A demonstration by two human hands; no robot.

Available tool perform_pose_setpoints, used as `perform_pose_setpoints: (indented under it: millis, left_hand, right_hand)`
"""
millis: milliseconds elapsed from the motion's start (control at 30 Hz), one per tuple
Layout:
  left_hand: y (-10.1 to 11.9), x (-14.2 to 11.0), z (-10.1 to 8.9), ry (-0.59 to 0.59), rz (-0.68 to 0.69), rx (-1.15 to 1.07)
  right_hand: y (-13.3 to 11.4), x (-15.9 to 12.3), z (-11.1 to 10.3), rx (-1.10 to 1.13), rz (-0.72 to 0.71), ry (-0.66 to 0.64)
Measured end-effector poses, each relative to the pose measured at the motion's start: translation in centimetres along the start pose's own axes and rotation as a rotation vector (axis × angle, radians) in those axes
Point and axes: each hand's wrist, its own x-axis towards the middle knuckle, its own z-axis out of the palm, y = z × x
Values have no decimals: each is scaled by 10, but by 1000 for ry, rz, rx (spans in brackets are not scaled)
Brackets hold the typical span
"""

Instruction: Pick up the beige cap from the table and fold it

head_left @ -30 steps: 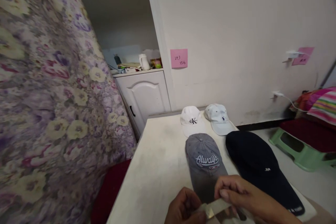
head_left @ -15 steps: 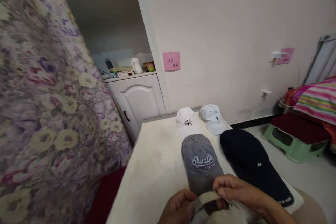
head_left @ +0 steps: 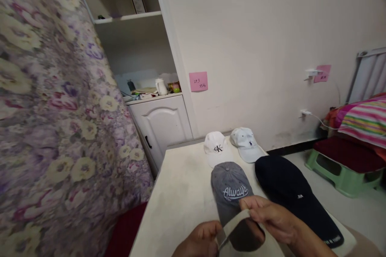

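At the front of the table, a beige cap (head_left: 236, 224) is in both of my hands, its back strap arching upward over the dark opening. My left hand (head_left: 200, 241) is closed on the left end of the strap. My right hand (head_left: 269, 216) pinches the strap's right end. Much of this cap lies below the picture's edge. Just beyond it rests a grey cap (head_left: 230, 182) with "Always" lettering, its brim partly covered by my right hand and the strap. A navy cap (head_left: 289, 186) lies to the right.
A white cap (head_left: 216, 144) and a pale blue cap (head_left: 245, 144) sit at the far end of the cream table (head_left: 176, 192). A floral curtain (head_left: 69, 128) hangs at left beside a cabinet (head_left: 165, 122). A green stool (head_left: 337, 174) stands on the floor at right.
The strap is drawn out into a wider arch, with more of the dark opening showing. My left hand is slightly further left. The view has tilted up a little.
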Motion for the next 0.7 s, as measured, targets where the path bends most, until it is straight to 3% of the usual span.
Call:
perform_pose_setpoints:
  millis: [200, 467, 700]
  left_hand:
    - [14, 1, 17, -56, 131, -28]
    - [39, -9, 23, -67, -57, 106]
    - [69, -24, 56, -9, -146, 516]
  right_hand:
    - [-1, 5, 23, 45, -58, -28]
    - [-4, -4, 28, -43, -3, -65]
    - [-15, -7, 71, -179, 59, -16]
